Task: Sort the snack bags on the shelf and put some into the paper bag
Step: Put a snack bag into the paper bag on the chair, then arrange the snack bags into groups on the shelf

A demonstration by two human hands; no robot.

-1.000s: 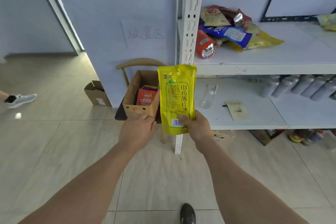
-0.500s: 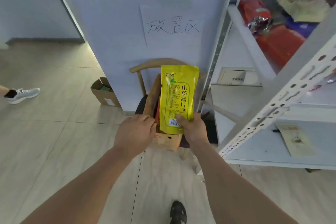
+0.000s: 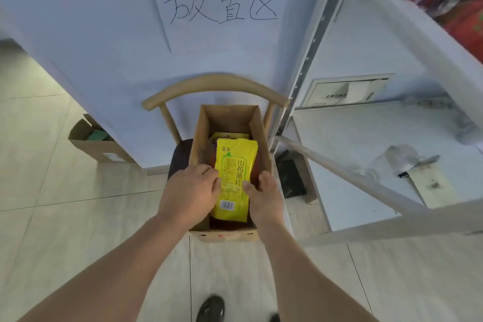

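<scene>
1. Both your hands sit over the paper bag (image 3: pixel 198 136) in the head view. Your right hand (image 3: pixel 265 197) pinches the yellow pouch (image 3: pixel 234 178) at its lower right edge, thumb across the printed face. Your left hand (image 3: pixel 189 195) touches the pouch's left edge with fingers bent; whether it grips or only steadies, you cannot tell from here.
2. Pouch position: inside the bag's open mouth, on top of other snacks, its lower end near the bag's front wall.
3. Bag position: on a chair (image 3: pixel 217 86) against the wall, just beside the shelf (image 3: pixel 347 178).
4. Risk: the bag looks light and stands near the seat's front edge, so a hard downward push could tip it off. The pouch could also ride up on the packs beneath and stick out.
5. Orientation: the pouch's long axis runs front to back along the bag, barcode end toward you, top seal toward the wall, printed face up.
</scene>
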